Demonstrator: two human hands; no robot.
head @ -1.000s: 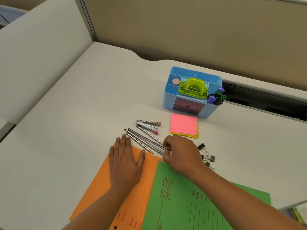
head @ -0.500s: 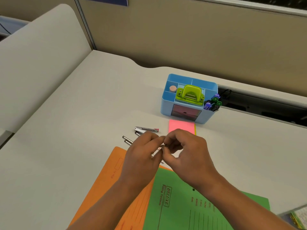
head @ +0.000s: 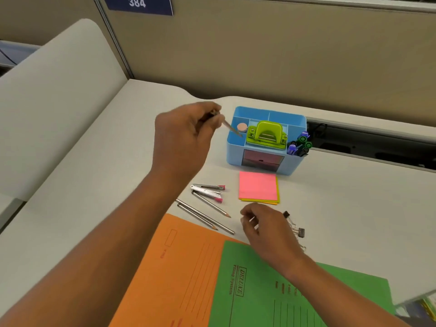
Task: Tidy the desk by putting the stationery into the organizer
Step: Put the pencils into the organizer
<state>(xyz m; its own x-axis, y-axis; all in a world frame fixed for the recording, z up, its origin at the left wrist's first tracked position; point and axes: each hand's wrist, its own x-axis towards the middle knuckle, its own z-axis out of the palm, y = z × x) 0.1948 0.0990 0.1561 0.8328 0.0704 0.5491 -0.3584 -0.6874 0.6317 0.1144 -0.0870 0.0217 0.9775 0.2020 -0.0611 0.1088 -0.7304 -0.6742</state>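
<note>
Blue organizer (head: 233,153) is holding punch (head: 266,135), markers (head: 300,143) | left hand (head: 186,138) is pinching pencil (head: 230,128) above its left edge | right hand (head: 264,230) is hanging loose, empty | pencils (head: 205,214), notes (head: 258,188), clips (head: 298,230) are waiting

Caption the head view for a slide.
Left hand holds a pencil, tip at the organizer; right hand hovers beside loose pencils on the desk.

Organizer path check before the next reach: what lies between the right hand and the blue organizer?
Head view: the pink sticky-note pad lies flat on the desk between the right hand and the organizer.
</note>
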